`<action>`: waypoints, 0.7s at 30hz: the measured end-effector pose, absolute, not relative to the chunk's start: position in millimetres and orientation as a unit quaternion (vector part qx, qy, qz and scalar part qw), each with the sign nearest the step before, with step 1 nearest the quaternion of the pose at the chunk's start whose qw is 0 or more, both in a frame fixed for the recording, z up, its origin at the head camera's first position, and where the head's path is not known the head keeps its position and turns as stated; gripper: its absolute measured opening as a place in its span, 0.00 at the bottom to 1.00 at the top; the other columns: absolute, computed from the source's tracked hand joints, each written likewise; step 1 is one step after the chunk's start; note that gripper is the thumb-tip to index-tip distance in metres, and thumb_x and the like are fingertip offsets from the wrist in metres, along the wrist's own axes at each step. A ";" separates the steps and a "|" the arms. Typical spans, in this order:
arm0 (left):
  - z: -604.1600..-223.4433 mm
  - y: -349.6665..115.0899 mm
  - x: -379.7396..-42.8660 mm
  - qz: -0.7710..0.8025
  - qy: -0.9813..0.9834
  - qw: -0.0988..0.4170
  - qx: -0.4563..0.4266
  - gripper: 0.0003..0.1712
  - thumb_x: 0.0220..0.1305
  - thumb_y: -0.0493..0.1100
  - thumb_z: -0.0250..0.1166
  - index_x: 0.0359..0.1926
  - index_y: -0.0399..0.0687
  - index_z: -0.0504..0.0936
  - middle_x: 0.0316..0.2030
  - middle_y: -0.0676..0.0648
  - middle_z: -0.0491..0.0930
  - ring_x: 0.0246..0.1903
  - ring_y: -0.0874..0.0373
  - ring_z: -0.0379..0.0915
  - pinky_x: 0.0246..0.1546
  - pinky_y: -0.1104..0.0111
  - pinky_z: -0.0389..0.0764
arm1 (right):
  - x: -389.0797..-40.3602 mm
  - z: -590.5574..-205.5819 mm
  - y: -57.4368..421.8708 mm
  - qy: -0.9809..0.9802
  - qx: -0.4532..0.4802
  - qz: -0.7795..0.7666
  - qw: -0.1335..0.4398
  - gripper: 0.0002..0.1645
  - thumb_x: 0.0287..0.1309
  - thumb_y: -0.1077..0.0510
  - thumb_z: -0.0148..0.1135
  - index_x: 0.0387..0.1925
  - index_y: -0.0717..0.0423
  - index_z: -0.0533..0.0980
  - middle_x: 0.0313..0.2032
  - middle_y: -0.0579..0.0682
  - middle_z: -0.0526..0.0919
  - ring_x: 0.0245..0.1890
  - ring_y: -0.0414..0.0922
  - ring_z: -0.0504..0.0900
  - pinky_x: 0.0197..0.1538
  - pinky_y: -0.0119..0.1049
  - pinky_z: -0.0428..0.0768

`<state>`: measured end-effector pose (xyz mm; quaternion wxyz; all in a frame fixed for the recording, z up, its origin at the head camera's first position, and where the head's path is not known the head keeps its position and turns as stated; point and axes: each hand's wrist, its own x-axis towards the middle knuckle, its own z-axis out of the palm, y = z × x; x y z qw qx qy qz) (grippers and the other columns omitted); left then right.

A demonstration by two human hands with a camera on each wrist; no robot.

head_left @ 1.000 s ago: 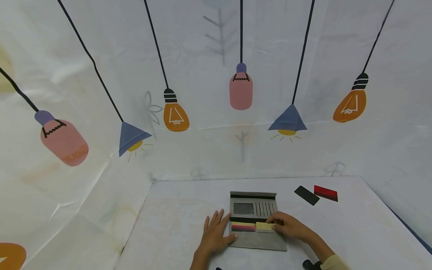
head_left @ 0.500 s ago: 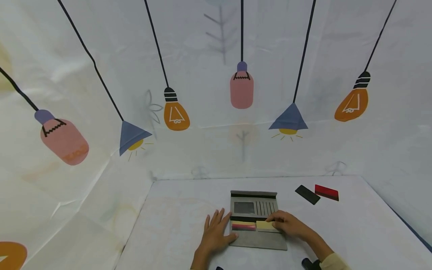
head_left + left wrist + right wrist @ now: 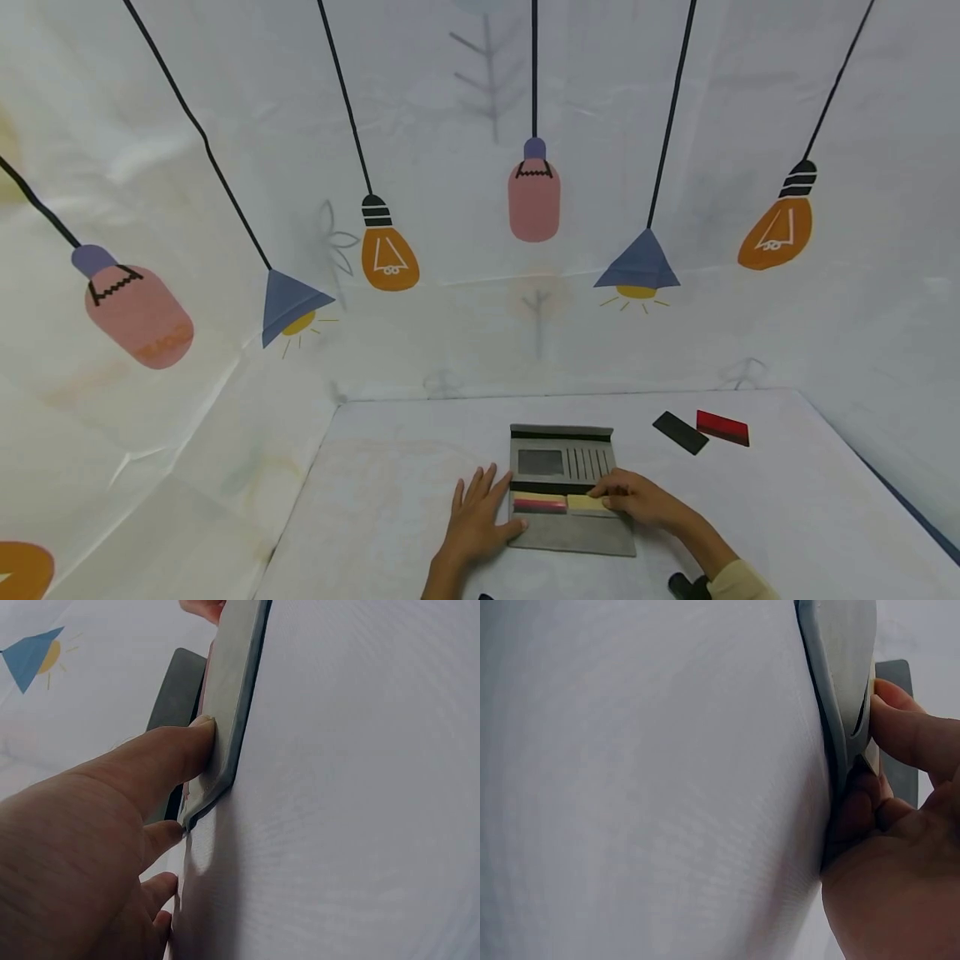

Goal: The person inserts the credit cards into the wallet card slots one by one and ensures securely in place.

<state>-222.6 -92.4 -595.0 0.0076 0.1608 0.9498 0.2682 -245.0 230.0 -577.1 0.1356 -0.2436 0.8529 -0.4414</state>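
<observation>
Wallet (image 3: 570, 488) lies below a white wall (image 3: 465, 342) printed with hanging lamps (image 3: 534, 200) in pink, orange and blue, on a white table (image 3: 390, 475) that runs back to the wall's foot. Grey and unfolded, it shows a dark window (image 3: 540, 462) and a row of slits (image 3: 588, 462) on its far half, with a plain flap (image 3: 573, 535) nearest the person. From its left comes the left hand (image 3: 474, 517), fingers straight and spread, thumb pressing on the flap, the other tips by the edge. From its right comes the right hand (image 3: 637, 502), a pale sleeve (image 3: 742, 581) farther up the arm; thumb and forefinger pinch a yellow card (image 3: 587, 503) in the wallet's right side, the remaining fingers curled under, close to its edge. Farther back on the right, a red card (image 3: 722, 427) with a dark band lies just beside a dark card (image 3: 680, 432). Something dark (image 3: 688, 586), partly hidden, shows against the sleeve. Smallest are coloured strips (image 3: 540, 504), yellow, red and dark, in the wallet's left side.
</observation>
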 end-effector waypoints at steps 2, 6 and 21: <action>-595.0 -92.3 -222.8 0.268 0.950 0.009 0.160 0.43 0.53 0.70 0.59 0.68 0.65 0.60 0.72 0.51 0.51 0.72 0.48 0.41 0.69 0.45 0.35 | -244.8 -577.6 230.4 0.851 -0.250 -0.442 0.133 0.11 0.62 0.56 0.54 0.43 0.48 0.80 0.44 0.50 0.77 0.40 0.36 0.70 0.38 0.27 0.73; -595.9 -92.4 -223.6 0.267 0.950 0.006 0.161 0.43 0.53 0.70 0.58 0.68 0.66 0.60 0.72 0.50 0.52 0.72 0.47 0.41 0.69 0.44 0.36 | -245.0 -578.1 230.6 0.852 -0.253 -0.440 0.131 0.11 0.61 0.57 0.55 0.43 0.49 0.80 0.44 0.50 0.77 0.42 0.36 0.70 0.39 0.27 0.73; -595.9 -92.0 -224.7 0.267 0.950 0.000 0.163 0.43 0.53 0.71 0.58 0.68 0.65 0.61 0.72 0.50 0.52 0.72 0.48 0.42 0.69 0.44 0.37 | -245.3 -577.8 228.6 0.847 -0.219 -0.460 0.151 0.11 0.60 0.60 0.55 0.41 0.48 0.81 0.43 0.51 0.76 0.41 0.41 0.70 0.37 0.28 0.73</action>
